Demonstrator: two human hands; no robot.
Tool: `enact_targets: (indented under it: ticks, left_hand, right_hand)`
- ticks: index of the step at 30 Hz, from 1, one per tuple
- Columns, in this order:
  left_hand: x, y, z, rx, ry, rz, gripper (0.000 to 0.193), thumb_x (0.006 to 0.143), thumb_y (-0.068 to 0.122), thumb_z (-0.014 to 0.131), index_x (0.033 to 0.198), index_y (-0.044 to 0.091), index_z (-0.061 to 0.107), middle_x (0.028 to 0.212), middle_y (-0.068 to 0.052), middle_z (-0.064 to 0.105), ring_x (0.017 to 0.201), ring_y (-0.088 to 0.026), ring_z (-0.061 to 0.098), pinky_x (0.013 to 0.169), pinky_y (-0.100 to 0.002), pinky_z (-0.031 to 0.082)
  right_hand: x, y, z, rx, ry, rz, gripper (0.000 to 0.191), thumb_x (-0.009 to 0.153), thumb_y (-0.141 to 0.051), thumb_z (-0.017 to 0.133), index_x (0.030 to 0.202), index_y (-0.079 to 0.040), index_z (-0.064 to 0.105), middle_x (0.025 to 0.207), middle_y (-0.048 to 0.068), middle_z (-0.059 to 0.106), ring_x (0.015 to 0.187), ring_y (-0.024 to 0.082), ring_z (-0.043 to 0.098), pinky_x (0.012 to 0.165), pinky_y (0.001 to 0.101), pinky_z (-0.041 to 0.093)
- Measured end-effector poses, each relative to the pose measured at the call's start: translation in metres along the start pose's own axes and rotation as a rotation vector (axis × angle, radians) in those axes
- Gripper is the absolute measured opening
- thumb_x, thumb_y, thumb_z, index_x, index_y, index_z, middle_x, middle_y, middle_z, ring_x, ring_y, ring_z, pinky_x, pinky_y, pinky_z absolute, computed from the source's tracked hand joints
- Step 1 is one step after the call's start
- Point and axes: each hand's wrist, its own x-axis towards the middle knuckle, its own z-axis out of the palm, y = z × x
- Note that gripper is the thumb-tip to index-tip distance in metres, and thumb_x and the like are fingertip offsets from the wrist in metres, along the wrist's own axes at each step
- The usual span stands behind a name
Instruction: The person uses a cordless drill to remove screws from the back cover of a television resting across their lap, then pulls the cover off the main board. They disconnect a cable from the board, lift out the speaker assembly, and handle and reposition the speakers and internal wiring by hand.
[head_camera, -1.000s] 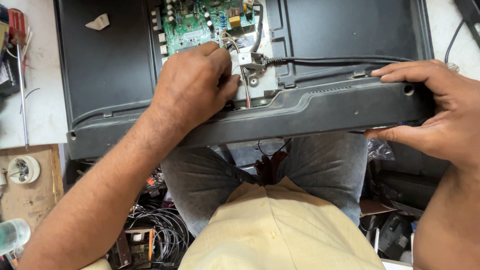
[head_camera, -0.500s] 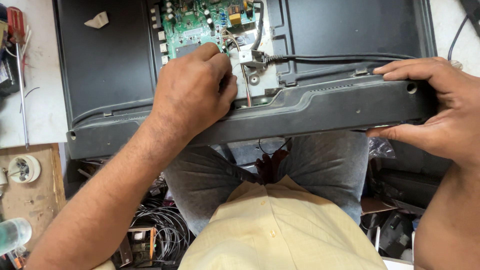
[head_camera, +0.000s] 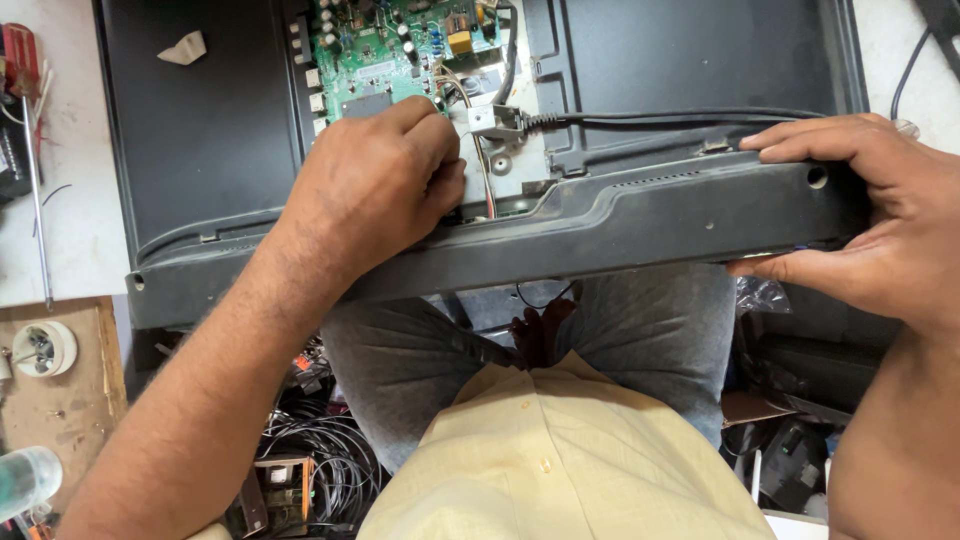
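Two hands, left hand (head_camera: 375, 185) at circuit board (head_camera: 400, 50), right hand (head_camera: 870, 215) gripping casing edge (head_camera: 650, 215)

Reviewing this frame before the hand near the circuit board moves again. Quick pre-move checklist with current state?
1. Right hand steadies the black casing at its right end, thumb under, fingers on top: ok.
2. Left hand sits at the lower edge of the green circuit board: ok.
3. What the left fingertips hold: hidden under the hand, cannot tell.
4. Thin red and white wires run right beside the left hand, close enough to snag: not ok.
5. Black cable lies flat along the casing, plugged at the grey connector: ok.
6. Screwdriver on the table, apart from both hands: ok.
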Motion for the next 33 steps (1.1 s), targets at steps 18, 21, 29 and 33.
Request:
enact_targets:
  ticks: [18,21,29,33]
  left_hand:
    - [0.010,-0.016,-0.008,-0.143,-0.060,0.082,0.017,0.088,0.011,0.081,0.089,0.005,0.065,0.086,-0.006,0.066,0.078,-0.024,0.070,0.069,-0.038,0.059]
    - [0.011,-0.018,-0.008,-0.165,-0.075,0.061,0.016,0.088,0.011,0.082,0.090,0.005,0.066,0.087,-0.006,0.068,0.079,-0.024,0.071,0.069,-0.037,0.060]
    - [0.015,-0.019,-0.007,-0.180,-0.098,0.022,0.016,0.087,0.013,0.083,0.092,0.007,0.069,0.087,-0.005,0.070,0.080,-0.022,0.073,0.071,-0.035,0.061]
    - [0.016,-0.016,-0.006,-0.171,-0.105,-0.046,0.015,0.089,0.014,0.082,0.092,0.006,0.068,0.086,-0.006,0.070,0.077,-0.021,0.073,0.070,-0.035,0.061]
  right_hand:
    - [0.003,0.014,-0.004,-0.057,-0.032,-0.005,0.072,0.051,-0.015,0.094,0.112,0.004,0.062,0.122,0.022,0.070,0.115,0.032,0.067,0.098,0.0409,0.053]
    - [0.004,0.016,-0.004,-0.068,-0.033,0.002,0.072,0.050,-0.017,0.094,0.112,0.003,0.062,0.122,0.021,0.070,0.115,0.031,0.067,0.098,0.0409,0.054]
    - [0.003,0.022,-0.005,-0.034,-0.029,0.005,0.071,0.052,-0.019,0.094,0.112,0.002,0.063,0.122,0.020,0.069,0.116,0.031,0.067,0.098,0.0401,0.054]
    - [0.003,0.025,-0.005,-0.070,-0.038,0.007,0.072,0.051,-0.021,0.095,0.112,0.001,0.063,0.122,0.019,0.070,0.116,0.031,0.068,0.097,0.0403,0.054]
